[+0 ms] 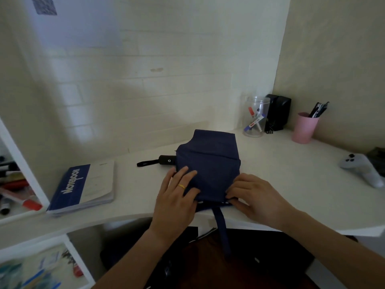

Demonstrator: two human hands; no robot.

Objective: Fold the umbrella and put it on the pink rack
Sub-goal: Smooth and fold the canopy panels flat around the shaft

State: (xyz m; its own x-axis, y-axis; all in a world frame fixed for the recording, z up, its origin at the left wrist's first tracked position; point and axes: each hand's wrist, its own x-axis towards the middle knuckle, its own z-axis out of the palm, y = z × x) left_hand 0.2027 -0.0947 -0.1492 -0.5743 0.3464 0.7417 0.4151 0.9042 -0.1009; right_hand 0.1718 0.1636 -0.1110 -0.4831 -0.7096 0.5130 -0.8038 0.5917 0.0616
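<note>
The white curved desk (270,184) ran from the wall on my left round to the corner on my right, and the navy-blue fabric folding umbrella (208,163) lay on it in front of me, close to the near edge. Its canopy was collapsed into a loose, flattened bundle, with the black handle (166,160) and its wrist loop pointing left and the navy closing strap (222,228) hanging down over the desk's edge.

My left hand (175,201) lay flat on the left part of the cloth, fingers straight and spread, pressing it down; a gold ring (181,186) showed on one finger. My right hand (254,197) was at the near right corner of the bundle, fingers bent and pinching the edge of the fabric against the desk.

To the left of the umbrella sat a blue-and-white paper notebook (83,186). In the far corner stood a clear plastic jar of markers (255,119), a black box-shaped speaker (279,111) just behind it, and a pink plastic cup of pens (304,128). A white game controller (362,167) rested at the right end.
</note>
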